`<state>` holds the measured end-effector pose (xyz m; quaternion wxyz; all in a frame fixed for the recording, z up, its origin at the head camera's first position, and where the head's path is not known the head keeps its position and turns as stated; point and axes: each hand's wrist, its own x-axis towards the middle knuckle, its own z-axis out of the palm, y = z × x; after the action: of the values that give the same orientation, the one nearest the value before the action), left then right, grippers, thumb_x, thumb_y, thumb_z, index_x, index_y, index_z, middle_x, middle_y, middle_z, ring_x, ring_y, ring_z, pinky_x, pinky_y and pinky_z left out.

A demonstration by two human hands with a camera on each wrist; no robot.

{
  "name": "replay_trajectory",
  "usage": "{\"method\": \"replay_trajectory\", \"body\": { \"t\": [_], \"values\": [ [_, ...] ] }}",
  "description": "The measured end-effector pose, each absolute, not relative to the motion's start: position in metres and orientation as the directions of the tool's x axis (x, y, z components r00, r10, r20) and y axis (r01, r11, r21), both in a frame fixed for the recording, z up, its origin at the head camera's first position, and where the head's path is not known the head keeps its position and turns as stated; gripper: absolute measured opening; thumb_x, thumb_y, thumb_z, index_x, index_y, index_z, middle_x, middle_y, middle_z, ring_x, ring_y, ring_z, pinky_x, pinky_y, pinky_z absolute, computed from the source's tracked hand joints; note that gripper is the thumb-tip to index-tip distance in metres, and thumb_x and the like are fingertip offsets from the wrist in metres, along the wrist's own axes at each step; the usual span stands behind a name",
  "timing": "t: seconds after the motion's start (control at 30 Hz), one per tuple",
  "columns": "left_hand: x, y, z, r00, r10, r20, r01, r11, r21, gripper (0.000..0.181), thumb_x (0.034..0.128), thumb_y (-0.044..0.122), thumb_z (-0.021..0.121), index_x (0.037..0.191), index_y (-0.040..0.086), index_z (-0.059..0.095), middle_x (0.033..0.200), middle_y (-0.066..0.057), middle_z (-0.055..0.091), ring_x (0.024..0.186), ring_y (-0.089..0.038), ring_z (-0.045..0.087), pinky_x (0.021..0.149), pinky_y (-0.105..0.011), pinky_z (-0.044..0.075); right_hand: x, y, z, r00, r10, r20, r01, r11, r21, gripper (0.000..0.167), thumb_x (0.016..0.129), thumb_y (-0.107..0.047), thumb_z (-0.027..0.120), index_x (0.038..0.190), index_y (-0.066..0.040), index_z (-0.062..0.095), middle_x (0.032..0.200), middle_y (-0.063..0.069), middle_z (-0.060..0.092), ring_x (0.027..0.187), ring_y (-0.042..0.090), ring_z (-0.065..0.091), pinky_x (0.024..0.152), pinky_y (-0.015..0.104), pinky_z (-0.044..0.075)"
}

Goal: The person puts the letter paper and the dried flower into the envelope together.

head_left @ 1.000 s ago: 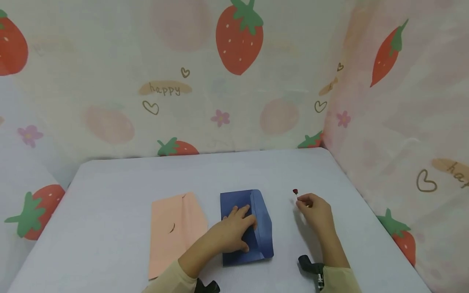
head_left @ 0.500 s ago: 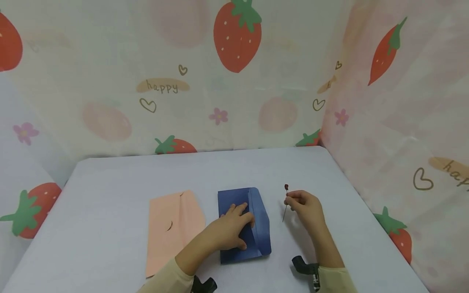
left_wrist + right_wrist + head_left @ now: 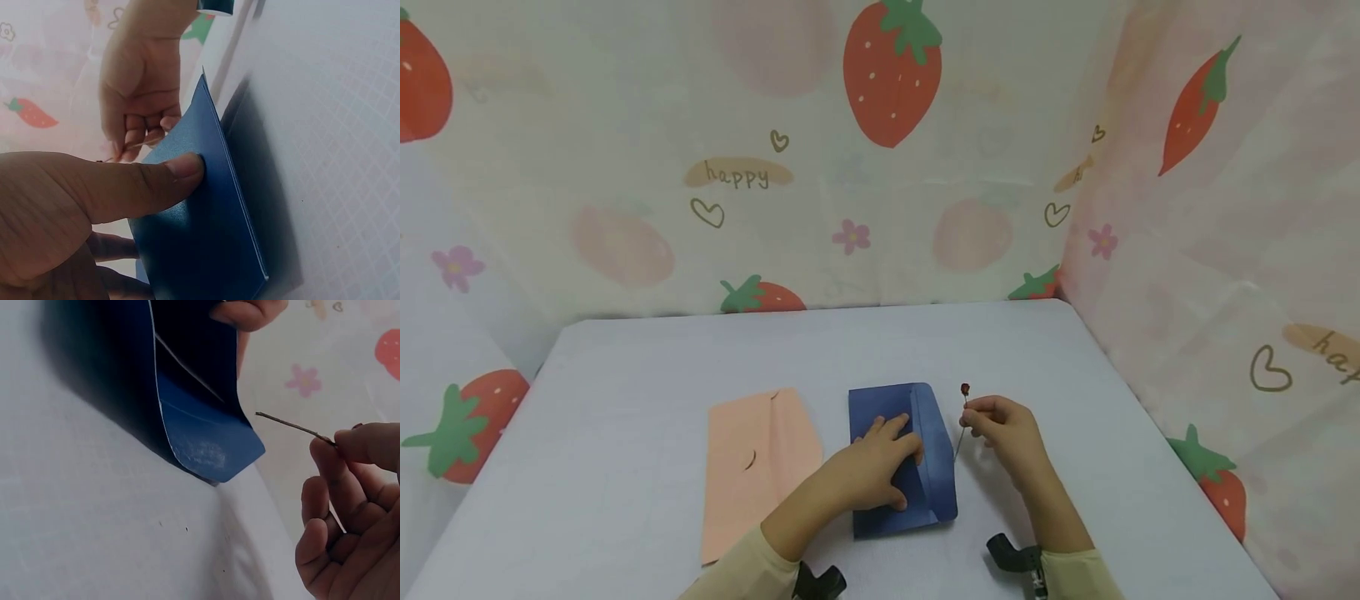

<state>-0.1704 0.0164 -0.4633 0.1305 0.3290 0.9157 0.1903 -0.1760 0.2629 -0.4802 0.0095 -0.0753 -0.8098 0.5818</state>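
Observation:
My right hand (image 3: 1011, 429) pinches a small red rose (image 3: 965, 389) with a thin wiry stem between thumb and forefinger. Bloom upward, it tilts slightly. In the right wrist view the stem (image 3: 294, 427) points toward the blue envelope (image 3: 200, 434), its tip apart from the paper. Spread fingers of my left hand (image 3: 868, 475) rest on that envelope, whose flap lies out to the right. The left wrist view shows my left thumb (image 3: 181, 172) on the blue paper, one long edge raised off the table.
A peach envelope (image 3: 741, 483), its flap also to the right, lies left of the blue one, partly under my left forearm. The white table (image 3: 647, 358) meets strawberry-printed sheets (image 3: 887, 208) at the back and right. Black devices (image 3: 1015, 554) sit at my wrists.
My right hand has carried the rose leftward, from well right of the blue envelope to its flap edge, and the long stem has come into view. The left hand stays on the envelope.

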Motion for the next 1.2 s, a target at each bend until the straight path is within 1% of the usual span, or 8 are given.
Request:
{"method": "replay_trajectory", "body": {
  "t": [0.2, 0.3, 0.43, 0.63, 0.93, 1.2],
  "values": [
    [-0.17, 0.017, -0.464, -0.751, 0.649, -0.12, 0.549, 0.714, 0.434, 0.05, 0.0756, 0.03, 0.093, 0.111, 0.029, 0.057, 0.165, -0.016, 0.032, 0.149, -0.051, 0.029, 0.104, -0.071, 0.042, -0.172, 0.258, -0.479, -0.993, 0.055, -0.108, 0.119, 0.256, -0.959, 0.027, 0.098, -0.017, 0.069, 0.114, 0.005, 0.067, 0.099, 0.013, 0.077, 0.085, 0.024, 0.071, 0.071, 0.034, 0.055],
    [-0.17, 0.017, -0.463, -0.751, 0.649, -0.124, 0.546, 0.715, 0.436, 0.05, 0.0759, 0.03, 0.092, 0.111, 0.029, 0.057, 0.165, -0.016, 0.031, 0.149, -0.051, 0.029, 0.104, -0.071, 0.041, -0.172, 0.254, -0.479, -0.992, 0.027, -0.121, 0.123, 0.241, -0.963, 0.025, 0.098, -0.016, 0.069, 0.112, 0.005, 0.066, 0.1, 0.015, 0.077, 0.084, 0.025, 0.071, 0.071, 0.035, 0.055],
    [-0.17, 0.017, -0.462, -0.751, 0.648, -0.128, 0.545, 0.717, 0.435, 0.05, 0.0756, 0.03, 0.092, 0.111, 0.029, 0.057, 0.165, -0.016, 0.032, 0.149, -0.051, 0.03, 0.104, -0.07, 0.042, -0.171, 0.249, -0.481, -0.99, 0.006, -0.143, 0.142, 0.185, -0.972, 0.023, 0.097, -0.012, 0.07, 0.111, 0.006, 0.066, 0.098, 0.016, 0.077, 0.083, 0.026, 0.072, 0.072, 0.037, 0.059],
    [-0.17, 0.017, -0.463, -0.751, 0.648, -0.124, 0.546, 0.716, 0.436, 0.051, 0.0749, 0.03, 0.093, 0.111, 0.029, 0.057, 0.165, -0.017, 0.032, 0.149, -0.051, 0.03, 0.104, -0.07, 0.042, -0.171, 0.243, -0.486, -0.989, -0.007, -0.149, 0.148, 0.098, -0.984, 0.023, 0.097, -0.008, 0.068, 0.11, 0.01, 0.063, 0.095, 0.018, 0.075, 0.087, 0.024, 0.074, 0.078, 0.041, 0.062],
    [-0.169, 0.017, -0.462, -0.751, 0.648, -0.127, 0.541, 0.714, 0.444, 0.05, 0.0748, 0.029, 0.093, 0.108, 0.029, 0.055, 0.165, -0.016, 0.033, 0.149, -0.05, 0.031, 0.105, -0.069, 0.042, -0.172, 0.237, -0.496, -0.98, 0.029, -0.196, 0.198, 0.095, -0.976, 0.019, 0.096, -0.007, 0.069, 0.105, 0.008, 0.063, 0.091, 0.016, 0.076, 0.084, 0.022, 0.076, 0.073, 0.034, 0.062],
    [-0.169, 0.016, -0.46, -0.756, 0.644, -0.121, 0.535, 0.714, 0.452, 0.051, 0.0742, 0.028, 0.093, 0.106, 0.029, 0.054, 0.164, -0.016, 0.033, 0.149, -0.05, 0.031, 0.104, -0.069, 0.043, -0.171, 0.227, -0.499, -0.98, 0.045, -0.194, 0.198, 0.127, -0.972, 0.019, 0.096, -0.008, 0.069, 0.106, 0.007, 0.064, 0.091, 0.018, 0.077, 0.083, 0.025, 0.077, 0.069, 0.034, 0.062]
  ]
}}
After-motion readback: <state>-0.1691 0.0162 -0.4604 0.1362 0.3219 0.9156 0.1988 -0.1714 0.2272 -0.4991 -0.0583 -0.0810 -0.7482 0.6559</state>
